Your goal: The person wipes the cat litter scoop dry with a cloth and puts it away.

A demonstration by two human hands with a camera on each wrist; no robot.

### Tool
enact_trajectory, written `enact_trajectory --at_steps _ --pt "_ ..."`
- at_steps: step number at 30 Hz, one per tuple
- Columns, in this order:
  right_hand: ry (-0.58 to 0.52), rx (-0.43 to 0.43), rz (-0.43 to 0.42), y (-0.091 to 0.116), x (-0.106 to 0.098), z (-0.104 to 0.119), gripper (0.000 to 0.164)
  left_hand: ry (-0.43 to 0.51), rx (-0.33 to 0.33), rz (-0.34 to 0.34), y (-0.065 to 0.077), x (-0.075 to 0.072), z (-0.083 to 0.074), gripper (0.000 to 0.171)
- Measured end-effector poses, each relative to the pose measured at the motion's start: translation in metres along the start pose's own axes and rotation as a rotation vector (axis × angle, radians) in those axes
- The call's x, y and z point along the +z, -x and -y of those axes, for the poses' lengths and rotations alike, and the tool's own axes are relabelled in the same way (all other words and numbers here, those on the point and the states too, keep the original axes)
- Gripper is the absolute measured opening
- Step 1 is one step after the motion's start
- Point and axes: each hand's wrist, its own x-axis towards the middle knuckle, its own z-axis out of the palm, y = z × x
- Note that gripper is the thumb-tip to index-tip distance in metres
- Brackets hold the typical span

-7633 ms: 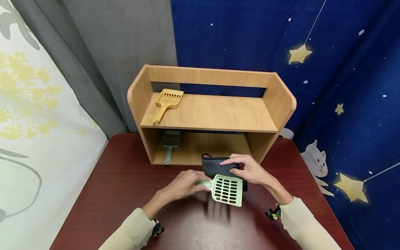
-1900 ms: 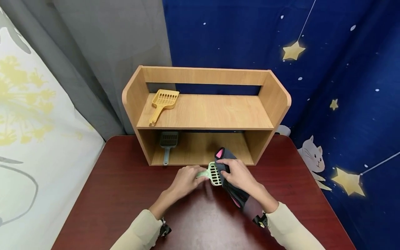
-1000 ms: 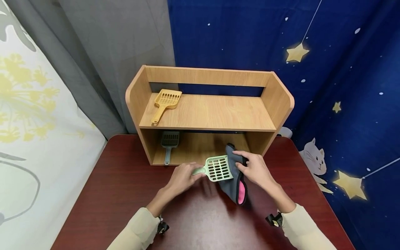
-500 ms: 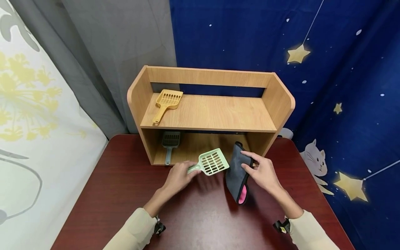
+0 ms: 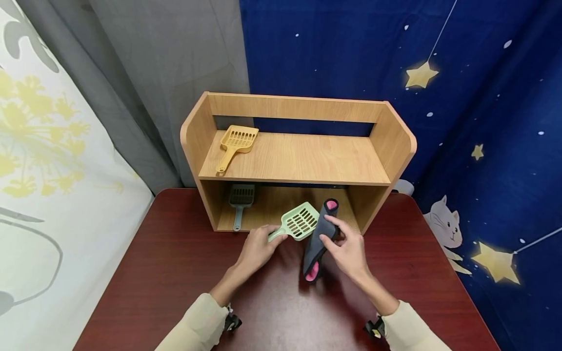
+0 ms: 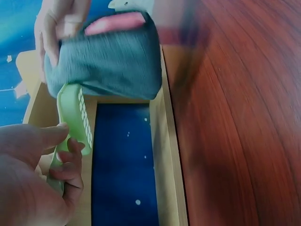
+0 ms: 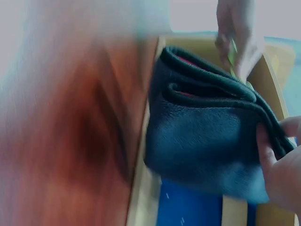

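Note:
A light green slotted litter scoop point(image 5: 300, 222) is held by its handle in my left hand point(image 5: 259, 246), raised in front of the shelf's lower level. My right hand point(image 5: 349, 248) pinches a folded dark grey cloth point(image 5: 318, 239) with black edging and a pink inner side. In the head view the cloth hangs right beside the scoop's blade. From the left wrist, the scoop point(image 6: 73, 117) appears edge-on, its tip at the cloth point(image 6: 108, 61). The right wrist view shows the cloth's layered folds point(image 7: 207, 127) between my thumb and fingers, hiding most of the scoop.
A wooden two-level shelf point(image 5: 290, 156) stands on the dark red table point(image 5: 175, 273). On its upper level lies a yellow scoop point(image 5: 237, 141); a grey scoop point(image 5: 240, 200) lies on the lower level at left. Curtains point(image 5: 307, 48) hang behind and at the sides.
My right hand has brought the cloth leftward, up to the scoop's blade, and the cloth now shows pink at both ends. The scoop has shifted slightly up and is tilted more.

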Motion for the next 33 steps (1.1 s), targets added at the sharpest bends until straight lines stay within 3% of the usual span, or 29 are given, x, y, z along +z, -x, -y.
enact_trajectory --at_steps 5,9,14,20,24,28,33 --pt "-0.054 -0.095 0.048 0.015 0.028 0.005 0.057 0.003 -0.018 0.002 -0.002 0.003 -0.004 0.029" --pt "-0.092 -0.132 0.111 0.022 0.037 0.006 0.055 0.012 -0.02 0.005 -0.002 0.003 -0.005 0.029" --pt "-0.048 -0.126 0.054 0.017 0.03 0.002 0.053 0.017 -0.007 -0.002 -0.001 -0.001 -0.005 0.029" --pt "-0.006 0.006 -0.103 -0.003 0.009 -0.008 0.054 0.032 -0.023 -0.011 0.004 -0.006 -0.002 0.029" --pt "-0.059 0.04 -0.093 -0.015 -0.006 0.002 0.052 0.052 -0.028 -0.005 0.005 -0.007 -0.001 0.029" --pt "-0.071 -0.02 -0.062 -0.016 -0.009 0.021 0.05 0.064 -0.032 -0.009 0.005 -0.006 -0.002 0.029" --pt "-0.026 -0.136 -0.012 0.003 0.009 0.031 0.05 0.058 -0.032 -0.009 0.003 0.0 -0.005 0.028"
